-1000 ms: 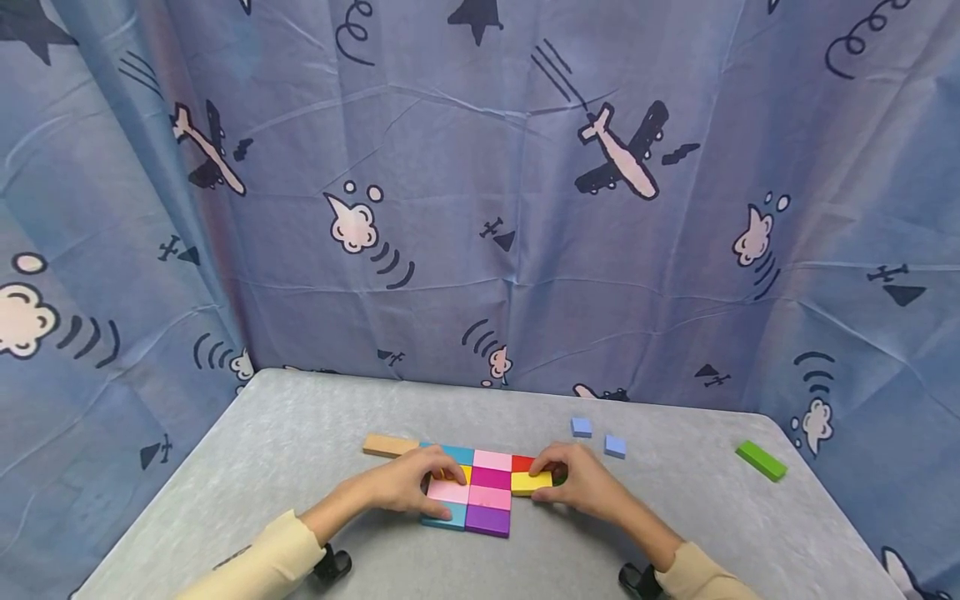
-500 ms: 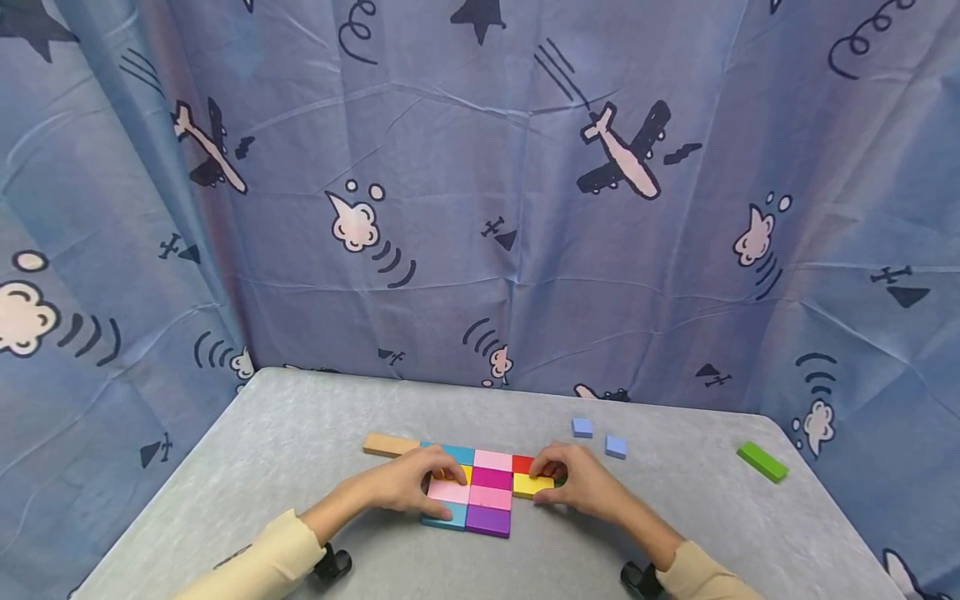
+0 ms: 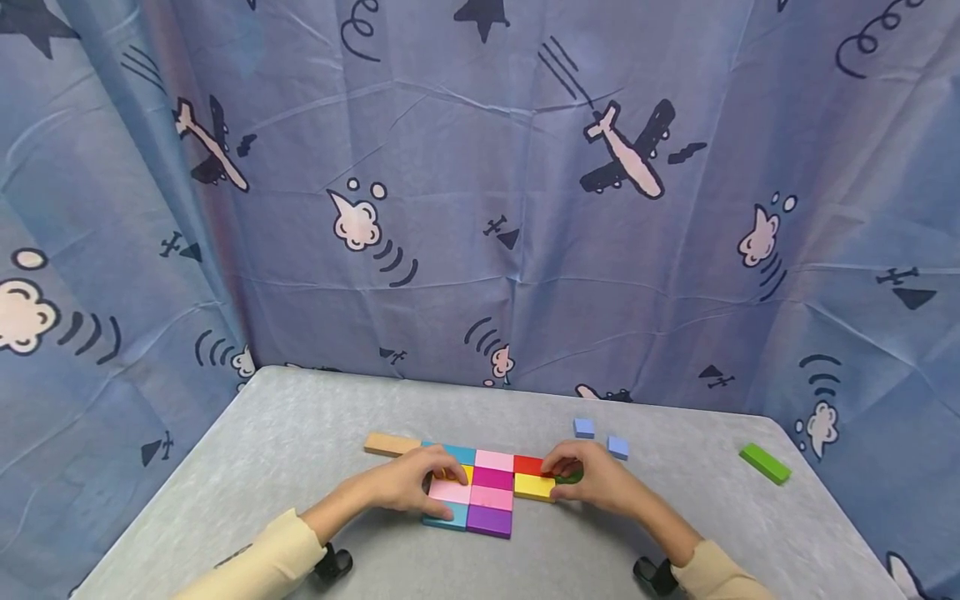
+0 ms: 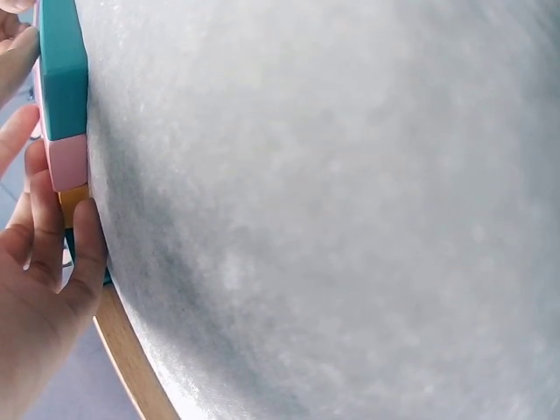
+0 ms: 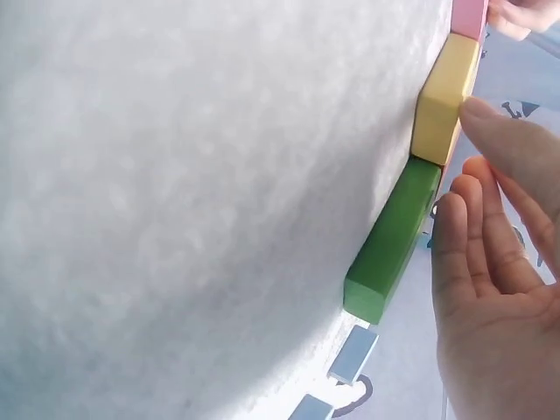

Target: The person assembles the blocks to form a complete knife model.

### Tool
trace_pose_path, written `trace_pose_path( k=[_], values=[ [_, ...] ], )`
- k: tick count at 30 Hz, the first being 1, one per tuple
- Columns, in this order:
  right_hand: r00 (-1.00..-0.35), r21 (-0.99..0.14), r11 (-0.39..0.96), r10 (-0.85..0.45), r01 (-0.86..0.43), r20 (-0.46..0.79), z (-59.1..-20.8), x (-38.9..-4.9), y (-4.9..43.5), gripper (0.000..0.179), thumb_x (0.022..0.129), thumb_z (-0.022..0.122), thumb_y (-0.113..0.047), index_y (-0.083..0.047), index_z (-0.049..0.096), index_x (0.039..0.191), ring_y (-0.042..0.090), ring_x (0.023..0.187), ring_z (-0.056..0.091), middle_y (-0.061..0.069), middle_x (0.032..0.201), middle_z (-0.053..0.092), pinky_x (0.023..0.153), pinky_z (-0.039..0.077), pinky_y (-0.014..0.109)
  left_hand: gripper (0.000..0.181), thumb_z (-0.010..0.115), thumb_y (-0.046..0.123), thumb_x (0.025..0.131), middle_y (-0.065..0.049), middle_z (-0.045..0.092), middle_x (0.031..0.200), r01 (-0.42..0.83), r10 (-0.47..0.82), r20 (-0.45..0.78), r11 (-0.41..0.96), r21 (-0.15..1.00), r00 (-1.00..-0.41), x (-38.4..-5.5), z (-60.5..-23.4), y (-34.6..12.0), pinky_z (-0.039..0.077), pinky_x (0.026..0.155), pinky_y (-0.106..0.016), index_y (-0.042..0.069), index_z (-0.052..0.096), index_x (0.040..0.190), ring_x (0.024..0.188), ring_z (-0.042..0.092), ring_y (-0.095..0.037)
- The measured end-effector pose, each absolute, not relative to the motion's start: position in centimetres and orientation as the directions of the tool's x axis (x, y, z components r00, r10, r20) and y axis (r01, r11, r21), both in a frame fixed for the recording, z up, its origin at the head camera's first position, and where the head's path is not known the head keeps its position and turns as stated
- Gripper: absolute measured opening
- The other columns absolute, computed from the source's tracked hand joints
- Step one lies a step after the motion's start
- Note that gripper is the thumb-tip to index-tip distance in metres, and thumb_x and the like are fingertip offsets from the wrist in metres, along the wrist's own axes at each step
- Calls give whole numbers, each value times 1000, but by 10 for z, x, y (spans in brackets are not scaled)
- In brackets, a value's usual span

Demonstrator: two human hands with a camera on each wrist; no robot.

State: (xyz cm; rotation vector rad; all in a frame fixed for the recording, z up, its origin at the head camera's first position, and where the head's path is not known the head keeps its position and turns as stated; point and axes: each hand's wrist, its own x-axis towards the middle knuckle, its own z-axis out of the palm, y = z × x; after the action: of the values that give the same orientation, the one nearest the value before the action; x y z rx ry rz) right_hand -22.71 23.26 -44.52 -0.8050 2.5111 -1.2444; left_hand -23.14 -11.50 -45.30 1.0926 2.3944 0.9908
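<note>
Coloured blocks lie edge to edge in a flat group on the table. My left hand (image 3: 408,482) rests over the group's left side, its thumb on a teal block (image 3: 442,522) and its fingertips by a light pink block (image 3: 447,491). An orange-yellow block (image 4: 73,207) is partly hidden by those fingers. My right hand (image 3: 598,483) is at the right end of a yellow block (image 3: 534,487), thumb at its edge, fingers near a red block (image 3: 529,466). A dark green block (image 5: 392,241) lies beyond the yellow one, mostly hidden in the head view.
A wooden block (image 3: 390,445) adjoins the group at the far left. Two small blue blocks (image 3: 583,428) lie behind my right hand. A bright green block (image 3: 765,463) lies far right. A patterned curtain (image 3: 420,208) hangs behind the grey table (image 3: 300,433).
The yellow block has shifted slightly toward me, beside the magenta and pink blocks. My right hand has eased off it and drawn a little to the right. My left hand stays in place.
</note>
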Motion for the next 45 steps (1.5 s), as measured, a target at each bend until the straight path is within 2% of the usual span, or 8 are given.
trace_pose_path(
  k=[16,24,38,45],
  values=[
    [-835,-787,503,-549,-357,28,-450,-230,232,24,79,88,-7,-8,75,99,24,89,62,0,100,68,81,55,36,37,88,25,83,9,58,111,522,750,-18,478,706,-662,-231,-453,-115,45,90,-30,21,70,115,103,53,-9],
    [-844,-791,489,-533,-367,62,-446,-226,244,21,84,85,-9,-7,74,103,23,90,64,3,103,70,82,55,34,37,88,25,83,8,57,112,525,757,-14,467,711,-654,-232,-453,-114,44,91,-31,20,69,115,103,53,-9],
    [-899,-809,477,-418,-342,133,-446,-206,347,26,93,76,-9,5,68,114,15,89,66,19,107,68,76,55,30,37,87,27,83,9,57,112,536,758,-8,469,702,-652,-232,-455,-114,44,92,-31,21,69,115,104,53,-9],
    [-972,-778,592,-211,-211,103,-450,-194,406,30,92,77,-9,8,69,116,10,88,67,19,109,69,75,55,27,37,87,28,84,9,57,113,539,759,-7,469,700,-651,-231,-454,-114,44,92,-31,21,69,115,104,53,-9]
  ],
)
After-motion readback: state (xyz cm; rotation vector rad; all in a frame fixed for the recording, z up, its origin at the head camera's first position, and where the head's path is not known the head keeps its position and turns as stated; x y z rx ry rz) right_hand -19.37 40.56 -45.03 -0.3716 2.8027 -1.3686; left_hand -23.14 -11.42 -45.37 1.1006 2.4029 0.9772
